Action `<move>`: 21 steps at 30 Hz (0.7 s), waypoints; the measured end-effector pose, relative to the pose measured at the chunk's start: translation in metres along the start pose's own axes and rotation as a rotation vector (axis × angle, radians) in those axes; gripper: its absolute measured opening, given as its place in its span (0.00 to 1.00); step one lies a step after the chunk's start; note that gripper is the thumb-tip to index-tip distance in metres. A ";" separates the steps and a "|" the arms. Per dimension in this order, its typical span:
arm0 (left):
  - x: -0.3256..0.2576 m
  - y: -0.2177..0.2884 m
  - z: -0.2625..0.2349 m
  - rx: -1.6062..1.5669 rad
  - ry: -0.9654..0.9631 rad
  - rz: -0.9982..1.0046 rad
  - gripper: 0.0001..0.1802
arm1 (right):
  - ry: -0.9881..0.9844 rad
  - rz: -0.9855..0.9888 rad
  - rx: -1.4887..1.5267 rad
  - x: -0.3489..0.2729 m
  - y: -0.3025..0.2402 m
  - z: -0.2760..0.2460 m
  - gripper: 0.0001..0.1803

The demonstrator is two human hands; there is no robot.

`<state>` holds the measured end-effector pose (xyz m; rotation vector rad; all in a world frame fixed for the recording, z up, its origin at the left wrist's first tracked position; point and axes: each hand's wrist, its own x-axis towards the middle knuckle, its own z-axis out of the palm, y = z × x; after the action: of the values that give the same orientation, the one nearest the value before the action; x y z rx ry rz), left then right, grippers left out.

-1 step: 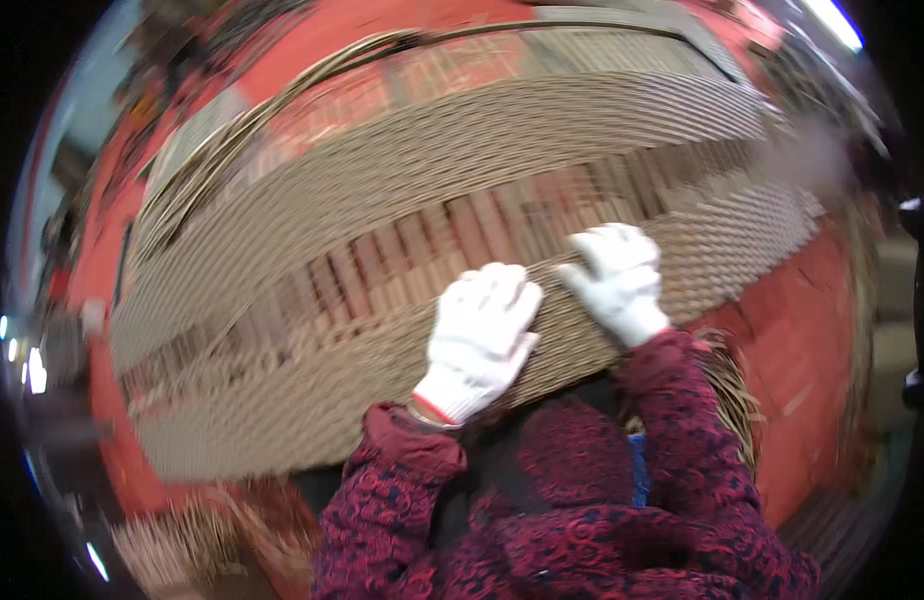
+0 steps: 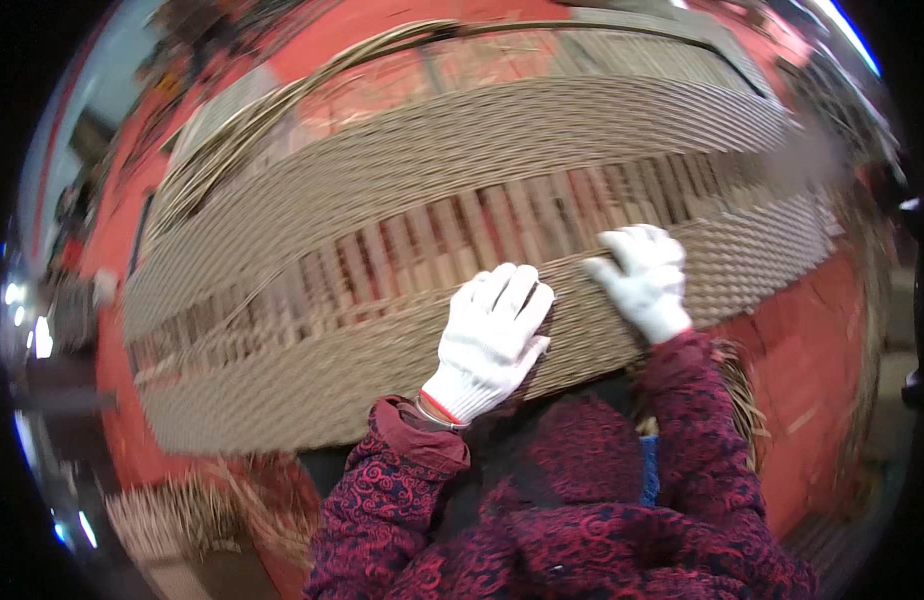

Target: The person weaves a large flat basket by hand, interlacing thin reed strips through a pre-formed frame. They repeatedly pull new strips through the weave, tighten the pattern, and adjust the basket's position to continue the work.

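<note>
A large woven panel (image 2: 462, 150) of brown wicker-like strands lies in front of me, with two woven bands and a strip of bare slats (image 2: 422, 240) between them. My left hand (image 2: 490, 340), in a white knit glove with a red cuff edge, rests on the near band (image 2: 312, 390), fingers stretched and slightly apart. To its right, my right hand (image 2: 644, 278), gloved in white too, lies at that band's upper edge beside the slats. Its fingers bend a little and its thumb stands apart from them. No tool shows in either hand.
A bundle of long strands (image 2: 222, 165) lies along the panel's far left edge. Loose strands hang by my right forearm (image 2: 742, 400). Stacked strips or cut ends (image 2: 172, 515) sit at the lower left. The floor (image 2: 802, 370) is red. Clutter lines the far edges.
The whole view has shifted slightly, so the panel and both hands appear a little farther right. My hands keep nearly the same places on the weave.
</note>
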<state>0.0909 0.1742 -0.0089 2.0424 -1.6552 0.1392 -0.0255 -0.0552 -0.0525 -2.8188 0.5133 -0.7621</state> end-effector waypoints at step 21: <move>-0.309 -0.099 -0.127 -1.646 1.446 -1.006 0.25 | -0.032 -0.024 -0.101 0.043 0.016 0.001 0.27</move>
<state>0.1343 0.5173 -0.0484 0.6473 0.3764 -0.0969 0.0053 -0.0863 -0.0379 -2.9300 0.5278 -0.7138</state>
